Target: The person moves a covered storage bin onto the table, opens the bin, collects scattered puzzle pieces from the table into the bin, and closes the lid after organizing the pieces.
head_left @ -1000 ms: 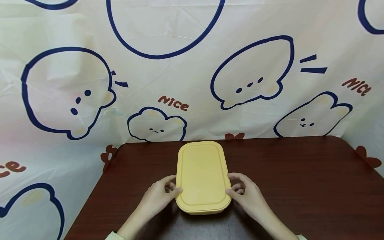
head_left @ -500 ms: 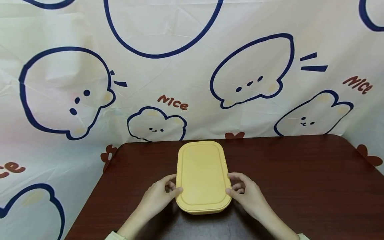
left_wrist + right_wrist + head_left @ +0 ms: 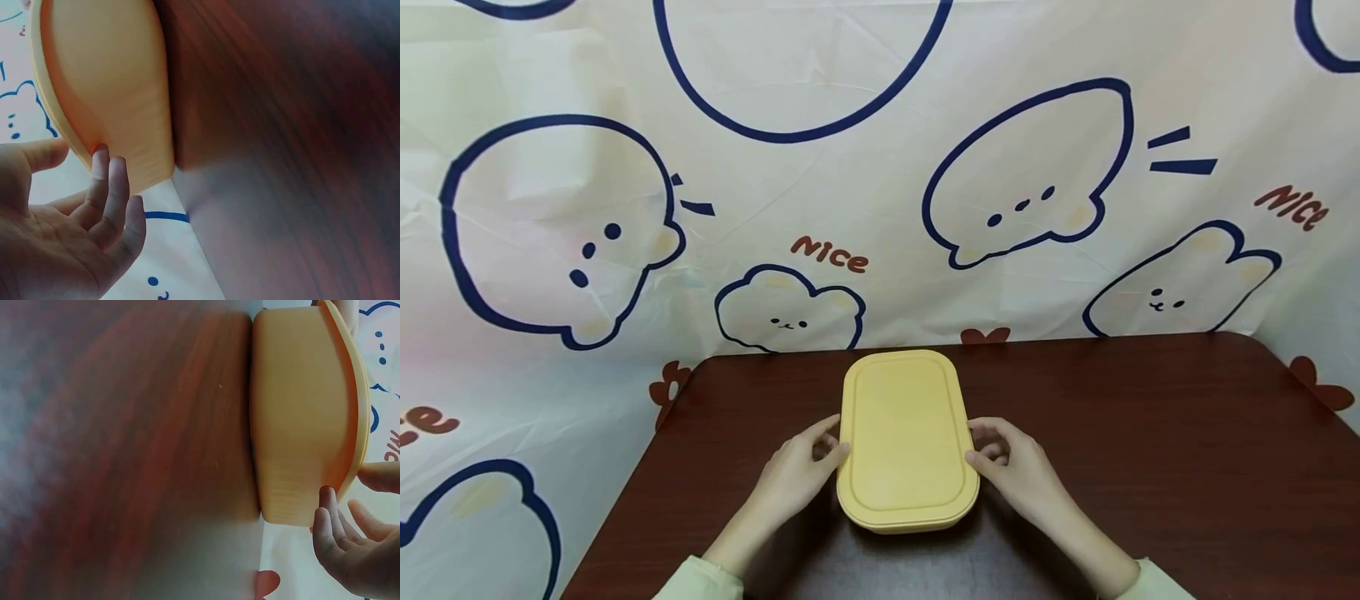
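Observation:
A yellow box [image 3: 300,419] with rounded corners stands on the dark wooden table, closed by a matching yellow lid [image 3: 908,433]. My left hand [image 3: 796,471] is at the lid's left edge, thumb on the rim and fingertips against the side just below it. On the opposite edge, my right hand [image 3: 1021,467] pinches the rim in the same way. Both wrist views show the fingers bent under the lid's overhanging lip. The inside of the box is hidden by the lid.
Dark wooden table [image 3: 1150,467] spreads out on both sides of the box. Its far edge lies just behind the box, close to a pale cloth backdrop [image 3: 880,208] with blue cartoon outlines and red "Nice" lettering.
Both hands have slid a little farther along the lid's side edges, away from the body. The box and lid stay in place; the head view has shifted slightly.

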The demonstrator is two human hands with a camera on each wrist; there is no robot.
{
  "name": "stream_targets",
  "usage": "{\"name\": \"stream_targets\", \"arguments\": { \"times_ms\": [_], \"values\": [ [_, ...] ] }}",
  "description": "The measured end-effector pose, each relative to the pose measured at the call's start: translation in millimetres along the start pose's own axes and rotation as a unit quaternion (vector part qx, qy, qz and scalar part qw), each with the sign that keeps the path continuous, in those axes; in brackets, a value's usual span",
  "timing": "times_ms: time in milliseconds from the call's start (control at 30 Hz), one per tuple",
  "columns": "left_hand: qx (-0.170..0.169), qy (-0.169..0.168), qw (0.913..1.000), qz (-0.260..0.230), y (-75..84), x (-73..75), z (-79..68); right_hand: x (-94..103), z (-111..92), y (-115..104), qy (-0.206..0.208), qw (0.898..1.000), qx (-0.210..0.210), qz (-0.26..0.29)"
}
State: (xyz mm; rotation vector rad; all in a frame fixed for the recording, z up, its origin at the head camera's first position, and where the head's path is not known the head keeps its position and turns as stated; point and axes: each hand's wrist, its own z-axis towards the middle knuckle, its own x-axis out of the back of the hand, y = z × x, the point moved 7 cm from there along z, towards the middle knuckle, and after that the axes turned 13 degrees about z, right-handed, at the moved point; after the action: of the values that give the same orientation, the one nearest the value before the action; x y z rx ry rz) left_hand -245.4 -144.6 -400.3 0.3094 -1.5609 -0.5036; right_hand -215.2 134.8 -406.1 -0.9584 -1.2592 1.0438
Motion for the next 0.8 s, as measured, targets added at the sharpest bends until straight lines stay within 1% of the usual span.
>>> {"name": "stream_targets", "arguments": {
  "times_ms": [100,300,533,800],
  "values": [
    [-0.003,0.003,1.0000,-0.006,-2.1,-0.3,5.2,-0.2,5.1,-0.8,-0.001,1.000,0.005,-0.015],
    [-0.004,0.014,0.9994,-0.032,-6.4,0.1,15.1,0.5,16.0,-6.5,-0.005,0.999,0.033,-0.041],
    [0.002,0.023,0.9986,-0.047,-4.0,-0.4,28.5,1.8,32.2,-8.1,-0.009,0.997,0.043,-0.067],
    [0.010,0.025,0.9979,-0.058,-5.3,-0.6,40.0,-1.1,49.4,-4.1,-0.016,0.995,0.060,-0.073]
  ]
}}
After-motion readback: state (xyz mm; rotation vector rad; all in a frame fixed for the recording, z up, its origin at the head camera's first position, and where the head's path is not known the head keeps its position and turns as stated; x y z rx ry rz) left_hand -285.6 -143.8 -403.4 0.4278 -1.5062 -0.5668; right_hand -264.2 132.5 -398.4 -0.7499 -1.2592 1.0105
